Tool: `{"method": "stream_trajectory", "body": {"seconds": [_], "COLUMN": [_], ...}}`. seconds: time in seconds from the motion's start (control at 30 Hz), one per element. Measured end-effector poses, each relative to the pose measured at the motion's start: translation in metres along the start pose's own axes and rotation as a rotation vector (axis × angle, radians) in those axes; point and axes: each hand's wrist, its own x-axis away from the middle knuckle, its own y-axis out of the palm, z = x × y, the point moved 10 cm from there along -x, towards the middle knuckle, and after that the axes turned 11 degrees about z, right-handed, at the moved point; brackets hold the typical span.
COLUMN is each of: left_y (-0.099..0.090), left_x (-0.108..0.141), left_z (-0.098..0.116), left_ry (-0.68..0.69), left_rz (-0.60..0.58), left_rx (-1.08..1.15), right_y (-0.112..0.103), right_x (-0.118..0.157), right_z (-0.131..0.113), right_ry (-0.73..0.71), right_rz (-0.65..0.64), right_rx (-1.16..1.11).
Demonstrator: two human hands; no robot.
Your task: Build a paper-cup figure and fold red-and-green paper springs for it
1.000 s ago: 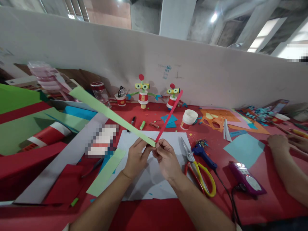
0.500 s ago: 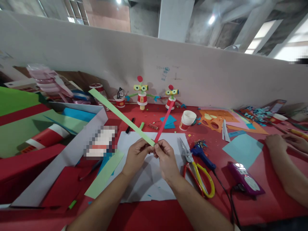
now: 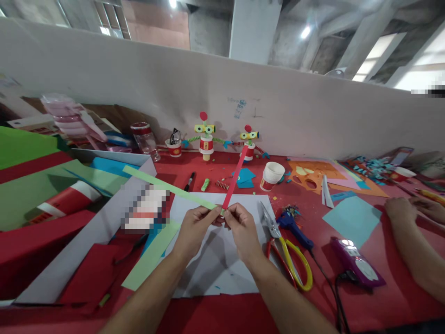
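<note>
Head view: we look across a red table point(image 3: 309, 213) that runs back to a pale wall point(image 3: 139, 74) with faint blue writing on it.
Our left hand point(image 3: 194, 232): thumb and fingers pinched on a light green strip point(image 3: 170, 187), near its lower end.
Our right hand point(image 3: 241, 227): fingertips closed on a red strip point(image 3: 236, 176) where it meets the green; the exact overlap is too small for us to tell.
Strips: their lower ends sit between our 2 hands, above a white sheet point(image 3: 219, 273); the green slants up to the left, the red up to the right.
Sheet: flat on the red surface, shaded by our arms.
Left side: a pale-walled box point(image 3: 93, 232) with coloured paper and a tipped red-and-white cup point(image 3: 60, 204); a wider green piece point(image 3: 151, 257) lies between box and sheet.
Right side: scissors point(image 3: 288, 255) with 1 red and 1 yellow handle, a blue glue gun point(image 3: 295, 230), a purple device point(image 3: 358, 262), light blue paper point(image 3: 352, 218), and a co-worker's hand point(image 3: 399, 208).
Wall foot: 2 paper-cup figures point(image 3: 206, 144) stand upright, with a lidded jar point(image 3: 144, 141) to their left.
Room: above the wall, we see a pale column point(image 3: 255, 28), grey concrete and a lit lamp point(image 3: 306, 32).
</note>
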Motion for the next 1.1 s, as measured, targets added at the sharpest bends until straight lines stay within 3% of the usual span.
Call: {"method": "stream_trajectory", "body": {"seconds": [0.27, 0.5, 0.63, 0.77, 1.0, 1.1], "left_y": [0.004, 0.002, 0.002, 0.001, 0.007, 0.007], "left_x": [0.003, 0.001, -0.001, 0.001, 0.004, 0.003], "left_z": [-0.005, -0.009, -0.008, -0.008, -0.014, -0.017], "left_ry": [-0.123, -0.135, -0.101, -0.111, -0.147, -0.17], "left_rz": [-0.025, -0.02, -0.028, -0.042, -0.131, -0.132], "left_rx": [0.133, 0.074, 0.045, -0.027, -0.151, -0.14], "right_y": [-0.001, -0.002, -0.004, -0.015, -0.054, -0.061], "right_x": [0.0, -0.001, -0.001, -0.007, -0.021, -0.021], "right_z": [-0.002, -0.002, 0.001, -0.002, -0.014, -0.018], "right_ry": [-0.048, -0.052, -0.003, 0.036, -0.006, -0.038], "right_rz": [-0.017, -0.003, 0.012, 0.099, 0.376, 0.424], "right_rx": [-0.002, 0.082, 0.012, -0.098, -0.206, -0.236]}}
